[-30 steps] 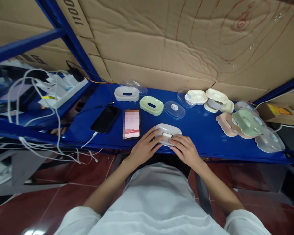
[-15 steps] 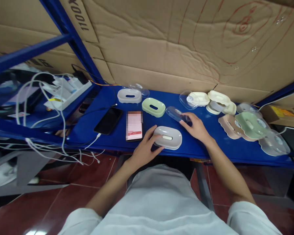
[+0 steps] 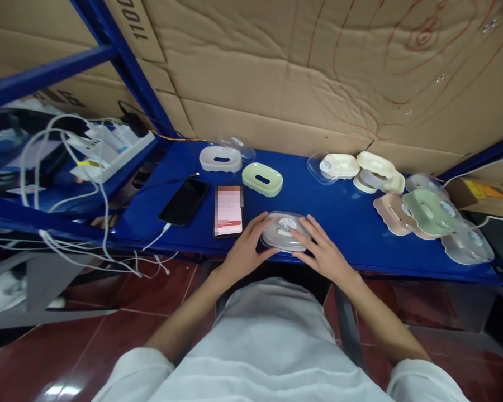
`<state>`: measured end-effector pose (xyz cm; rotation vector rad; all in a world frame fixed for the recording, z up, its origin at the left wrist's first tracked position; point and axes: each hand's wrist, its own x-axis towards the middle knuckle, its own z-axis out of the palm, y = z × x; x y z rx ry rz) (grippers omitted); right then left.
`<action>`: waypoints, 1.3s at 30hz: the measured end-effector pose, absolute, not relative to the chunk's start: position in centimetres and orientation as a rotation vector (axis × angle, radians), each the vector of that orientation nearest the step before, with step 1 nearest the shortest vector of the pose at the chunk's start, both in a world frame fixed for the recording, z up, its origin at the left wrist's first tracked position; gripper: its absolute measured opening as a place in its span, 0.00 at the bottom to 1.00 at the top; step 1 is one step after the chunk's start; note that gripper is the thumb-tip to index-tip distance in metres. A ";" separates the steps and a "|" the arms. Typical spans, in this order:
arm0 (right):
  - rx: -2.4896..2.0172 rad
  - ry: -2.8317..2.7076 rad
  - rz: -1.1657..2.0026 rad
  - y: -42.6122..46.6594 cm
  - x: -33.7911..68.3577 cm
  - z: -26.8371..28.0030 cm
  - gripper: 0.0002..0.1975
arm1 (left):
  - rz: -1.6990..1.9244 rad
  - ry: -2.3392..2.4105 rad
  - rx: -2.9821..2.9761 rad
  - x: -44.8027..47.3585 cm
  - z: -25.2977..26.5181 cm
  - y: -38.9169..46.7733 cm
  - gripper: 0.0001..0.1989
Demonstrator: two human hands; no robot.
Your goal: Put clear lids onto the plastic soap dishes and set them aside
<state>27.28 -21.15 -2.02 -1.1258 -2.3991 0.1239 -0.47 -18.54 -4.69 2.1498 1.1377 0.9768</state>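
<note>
A grey oval soap dish [image 3: 280, 241] stands near the front edge of the blue table, with a clear plastic lid [image 3: 287, 224] bearing a round sticker over it. Through the lid a pale bar-shaped piece shows in the middle of the dish. My left hand [image 3: 245, 248] is curved around the left end, thumb at the near side, holding the dish. On the right end, my right hand [image 3: 327, 254] grips the lid with its fingers over the rim. Whether the lid sits fully down all round cannot be seen.
Behind are a green soap dish tray [image 3: 263, 180] and a grey one [image 3: 221, 160]. Two phones [image 3: 228, 211] [image 3: 183, 201] lie to the left. Cream dishes [image 3: 377, 164], pink and green dishes [image 3: 430, 212] crowd the right. White cables [image 3: 107, 223] hang by the left shelf.
My right hand has brought the clear lid from the table behind, toward me and left, onto the grey soap dish. My left hand has stayed at the dish's left end.
</note>
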 end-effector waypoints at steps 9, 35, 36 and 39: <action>-1.128 -2.308 0.023 -22.3 26.5 -3.1 0.42 | 0.967 1.133 2.155 -0.3 -4.8 -18.5 0.34; -1.206 -2.530 -0.091 -6.2 19.6 -2.4 0.28 | 0.425 1.874 2.383 -10.9 1.0 2.2 0.32; -1.215 -2.513 -0.092 -6.3 19.8 -2.4 0.26 | 0.425 1.862 2.388 -11.0 0.7 2.2 0.31; -1.266 -2.487 -0.100 -6.6 20.9 -2.1 0.21 | 0.442 1.827 2.405 -11.0 0.1 2.0 0.26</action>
